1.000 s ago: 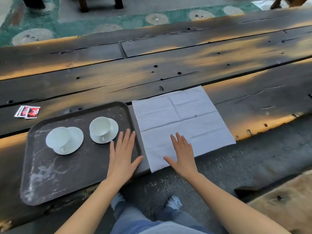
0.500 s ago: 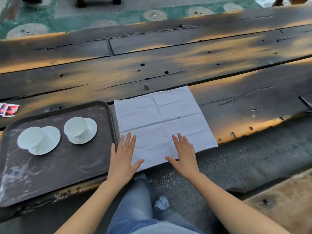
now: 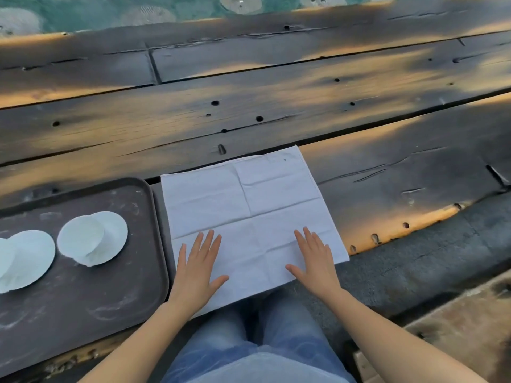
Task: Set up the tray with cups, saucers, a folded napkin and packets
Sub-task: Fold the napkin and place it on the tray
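Tray cut off at frame's left; leftmost cup barely in shot, on its saucer. 2nd cup sits on 2nd saucer, nr tray's right side. Napkin lies unfolded on counter, just right of tray, near edge overhanging. Left hand & right hand lie flat on it, fingers straight, gripping nothing. Jeans below.

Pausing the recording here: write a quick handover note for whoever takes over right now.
Left hand: open, flat on the napkin, near left part.
Right hand: open, flat on its near right part.
The napkin lies unfolded on the table, right of the tray, with its near edge overhanging.
Done: two cups on saucers on the tray.
Left: fold the napkin, put it on the tray, add packets (not in view).
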